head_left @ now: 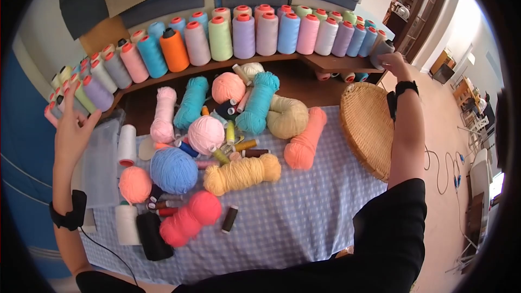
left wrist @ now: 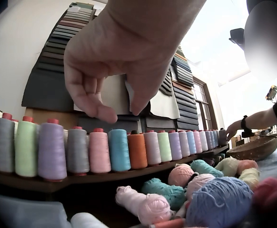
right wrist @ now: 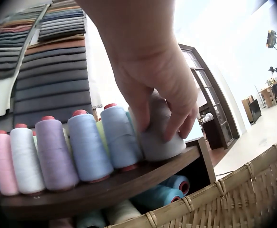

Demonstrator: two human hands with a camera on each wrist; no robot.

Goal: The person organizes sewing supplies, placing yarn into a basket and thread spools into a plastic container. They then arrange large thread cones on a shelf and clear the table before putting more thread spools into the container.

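At the right end of the shelf, my right hand [head_left: 399, 68] grips a grey cone of thread [right wrist: 161, 145]. In the right wrist view the thumb and fingers wrap its sides, and its base is at the shelf's edge. My left hand [head_left: 73, 138] is raised at the shelf's left end, holding nothing. Its thumb and bent fingers are apart, above the row of cones in the left wrist view. Close by it are a lavender cone [left wrist: 52, 152] and a pale green cone [left wrist: 26, 148]. A light blue cone [right wrist: 121, 137] stands beside the grey one.
Thread cones line the curved shelf [head_left: 217, 65]. Below, a checked cloth [head_left: 320, 206] bears yarn balls and skeins, including a blue ball [head_left: 174, 170], and small spools. A woven basket [head_left: 366, 130] stands at right, a clear plastic box [head_left: 100, 168] at left. Fabric samples [head_left: 255, 0] hang behind.
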